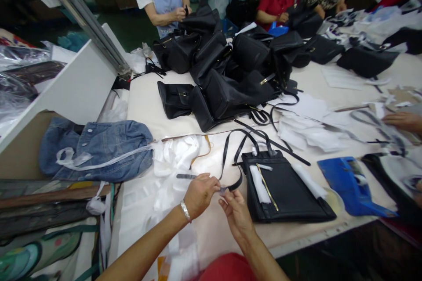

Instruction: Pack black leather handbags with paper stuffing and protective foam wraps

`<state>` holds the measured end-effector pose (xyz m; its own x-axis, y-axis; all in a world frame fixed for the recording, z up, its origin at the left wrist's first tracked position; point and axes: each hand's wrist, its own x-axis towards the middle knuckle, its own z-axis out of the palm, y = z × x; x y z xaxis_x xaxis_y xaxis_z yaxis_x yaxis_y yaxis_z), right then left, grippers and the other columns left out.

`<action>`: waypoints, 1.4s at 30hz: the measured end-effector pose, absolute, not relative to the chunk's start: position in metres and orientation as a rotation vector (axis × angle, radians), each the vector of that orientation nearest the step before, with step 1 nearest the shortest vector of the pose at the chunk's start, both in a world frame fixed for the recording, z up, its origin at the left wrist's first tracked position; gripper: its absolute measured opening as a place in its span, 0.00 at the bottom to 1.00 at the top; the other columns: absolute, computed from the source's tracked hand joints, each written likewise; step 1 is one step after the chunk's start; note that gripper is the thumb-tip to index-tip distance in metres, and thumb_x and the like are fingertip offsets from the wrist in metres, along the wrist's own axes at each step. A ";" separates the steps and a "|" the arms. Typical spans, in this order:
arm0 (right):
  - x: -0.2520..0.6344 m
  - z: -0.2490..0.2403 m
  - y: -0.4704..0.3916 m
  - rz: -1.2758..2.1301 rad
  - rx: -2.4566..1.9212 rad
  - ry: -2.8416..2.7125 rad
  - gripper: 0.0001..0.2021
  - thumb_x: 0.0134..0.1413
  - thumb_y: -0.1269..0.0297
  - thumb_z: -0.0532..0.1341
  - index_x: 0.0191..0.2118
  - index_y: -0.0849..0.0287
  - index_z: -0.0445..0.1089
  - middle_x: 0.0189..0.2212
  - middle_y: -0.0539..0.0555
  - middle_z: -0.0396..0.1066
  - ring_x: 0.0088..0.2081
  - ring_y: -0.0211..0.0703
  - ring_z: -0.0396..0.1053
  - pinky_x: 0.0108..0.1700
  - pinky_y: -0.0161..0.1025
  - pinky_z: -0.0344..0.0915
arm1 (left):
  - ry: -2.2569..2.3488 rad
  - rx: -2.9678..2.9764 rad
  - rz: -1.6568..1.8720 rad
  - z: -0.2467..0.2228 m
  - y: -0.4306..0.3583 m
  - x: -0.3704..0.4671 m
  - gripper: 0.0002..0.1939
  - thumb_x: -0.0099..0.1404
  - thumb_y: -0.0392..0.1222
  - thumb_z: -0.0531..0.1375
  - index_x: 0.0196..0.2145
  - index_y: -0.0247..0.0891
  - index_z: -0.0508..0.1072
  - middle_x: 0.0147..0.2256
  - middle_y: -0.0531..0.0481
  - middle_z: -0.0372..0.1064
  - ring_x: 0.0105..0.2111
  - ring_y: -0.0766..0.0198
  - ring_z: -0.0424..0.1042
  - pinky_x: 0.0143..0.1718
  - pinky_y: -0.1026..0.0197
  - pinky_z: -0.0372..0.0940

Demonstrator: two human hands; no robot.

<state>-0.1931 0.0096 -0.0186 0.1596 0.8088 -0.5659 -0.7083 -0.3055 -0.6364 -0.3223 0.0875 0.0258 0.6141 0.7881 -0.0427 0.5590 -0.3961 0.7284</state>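
Between my two hands runs a thin black strap (236, 181), part of the long strap that loops up to a black handbag (290, 189). My left hand (201, 193), with a silvery bracelet at its wrist, pinches the strap; the strap's free end sticks out to its left. Fingers of my right hand (238, 215) are closed on the strap close by, with a small clear or pale piece at the fingertips that I cannot make out. The handbag lies flat to the right, with a gold zip and white wrapping on its front.
A pile of black bags (227, 83) fills the table's far middle. White foam sheets (178, 153) and a folded denim item (99, 149) lie left. To the right are a blue tray (349, 184), white papers (310, 127) and another person's hand (404, 121). Several people stand across the table.
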 end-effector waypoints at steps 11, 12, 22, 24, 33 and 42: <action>-0.174 -0.018 0.002 0.919 -1.757 -1.349 0.19 0.52 0.54 0.60 0.50 0.52 0.66 0.48 0.58 0.68 0.49 0.54 0.64 0.52 0.52 0.58 | 1.332 1.929 0.229 -0.015 0.057 -0.353 0.09 0.66 0.43 0.48 0.32 0.42 0.65 0.28 0.50 0.68 0.31 0.60 0.66 0.33 0.61 0.56; -0.176 -0.015 0.005 0.802 -1.733 -1.505 0.22 0.52 0.56 0.61 0.53 0.52 0.63 0.52 0.58 0.64 0.54 0.56 0.59 0.57 0.54 0.51 | 1.339 1.932 0.226 -0.016 0.056 -0.354 0.09 0.67 0.43 0.47 0.32 0.42 0.65 0.29 0.50 0.69 0.31 0.60 0.67 0.33 0.61 0.56; -0.192 -0.055 0.046 1.143 -1.803 -2.108 0.17 0.63 0.61 0.48 0.56 0.58 0.55 0.29 0.52 0.74 0.32 0.43 0.71 0.35 0.35 0.60 | 1.341 2.157 0.432 -0.032 0.056 -0.353 0.10 0.67 0.38 0.47 0.38 0.38 0.67 0.38 0.45 0.70 0.42 0.57 0.67 0.48 0.50 0.60; -0.197 -0.066 0.061 1.106 -1.903 -2.143 0.24 0.63 0.61 0.49 0.61 0.61 0.45 0.31 0.55 0.74 0.34 0.44 0.72 0.35 0.35 0.60 | 1.447 2.161 0.565 -0.037 0.050 -0.364 0.11 0.67 0.37 0.47 0.44 0.37 0.66 0.47 0.42 0.67 0.50 0.56 0.63 0.54 0.48 0.57; -0.229 -0.061 0.077 0.832 -1.992 -2.577 0.08 0.61 0.66 0.51 0.42 0.61 0.64 0.33 0.59 0.73 0.38 0.49 0.70 0.39 0.41 0.58 | 1.876 2.234 0.341 -0.059 0.054 -0.428 0.35 0.59 0.35 0.58 0.62 0.42 0.49 0.63 0.43 0.44 0.64 0.48 0.41 0.60 0.40 0.48; -0.210 -0.044 -0.008 0.484 -1.786 -2.658 0.03 0.50 0.67 0.63 0.33 0.54 0.72 0.40 0.55 0.69 0.47 0.54 0.63 0.50 0.49 0.53 | 1.857 2.245 0.120 -0.093 0.076 -0.441 0.50 0.47 0.38 0.69 0.62 0.53 0.48 0.66 0.45 0.36 0.64 0.41 0.32 0.59 0.36 0.44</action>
